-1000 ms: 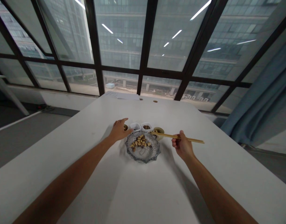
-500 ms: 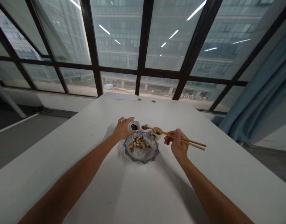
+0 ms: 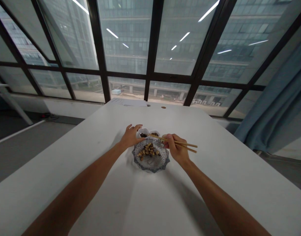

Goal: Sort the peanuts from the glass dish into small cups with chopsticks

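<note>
My left hand [image 3: 130, 136] holds a small white bowl [image 3: 138, 134] from its left side, thumb in front and fingers behind. Dark bits [image 3: 143, 134] lie in that bowl. A pair of wooden chopsticks [image 3: 186, 144] is gripped in my right hand [image 3: 176, 147], with the tips reaching left to the dark bits. A second white bowl [image 3: 158, 132] with brownish pieces sits just to the right, under the chopsticks. In front stands a clear scalloped glass bowl [image 3: 151, 169], partly filled with yellow-brown nut-like pieces [image 3: 148, 150]. My right hand mostly hides a third small container.
Everything stands on a white table [image 3: 111, 196]. Papers [image 3: 130, 102] and a small round brown spot [image 3: 163, 107] are at its far edge. Beyond are dark-framed windows [image 3: 150, 39], with a blue curtain [image 3: 270, 108] on the right.
My right hand has moved left, carrying the chopstick tips from the second white bowl to the one at my left hand. It now covers most of the third container. My left hand stays at its bowl.
</note>
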The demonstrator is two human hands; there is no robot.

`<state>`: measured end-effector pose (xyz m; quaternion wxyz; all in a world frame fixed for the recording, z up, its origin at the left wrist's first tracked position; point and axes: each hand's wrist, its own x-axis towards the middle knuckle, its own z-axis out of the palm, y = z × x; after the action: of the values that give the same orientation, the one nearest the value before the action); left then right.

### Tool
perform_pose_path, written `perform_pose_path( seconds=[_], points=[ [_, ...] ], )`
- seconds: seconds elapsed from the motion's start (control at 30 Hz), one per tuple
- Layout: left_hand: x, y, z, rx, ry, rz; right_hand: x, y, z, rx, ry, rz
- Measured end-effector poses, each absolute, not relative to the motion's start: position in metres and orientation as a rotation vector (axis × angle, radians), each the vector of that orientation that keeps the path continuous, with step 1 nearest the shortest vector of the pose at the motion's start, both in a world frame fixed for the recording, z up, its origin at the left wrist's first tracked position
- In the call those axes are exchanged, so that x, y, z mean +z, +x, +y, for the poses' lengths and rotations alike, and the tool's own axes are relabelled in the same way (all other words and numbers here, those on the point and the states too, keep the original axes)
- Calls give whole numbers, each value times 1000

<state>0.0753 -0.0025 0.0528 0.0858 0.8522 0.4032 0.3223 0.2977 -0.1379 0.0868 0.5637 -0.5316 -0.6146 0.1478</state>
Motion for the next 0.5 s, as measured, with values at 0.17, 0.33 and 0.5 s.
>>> perform_pose_path(
  seconds=[0.17, 0.33, 0.5],
  points=[
    [51, 76, 6, 780, 2558, 1327, 92, 308, -161, 549, -1251, -1454],
    [51, 71, 1, 705, 2561, 1444, 85, 293, -174, 702, -1254, -1708],
    [43, 49, -13, 977, 2574, 1431, 76, 285, -169, 586, -1279, -1750]
  ],
)
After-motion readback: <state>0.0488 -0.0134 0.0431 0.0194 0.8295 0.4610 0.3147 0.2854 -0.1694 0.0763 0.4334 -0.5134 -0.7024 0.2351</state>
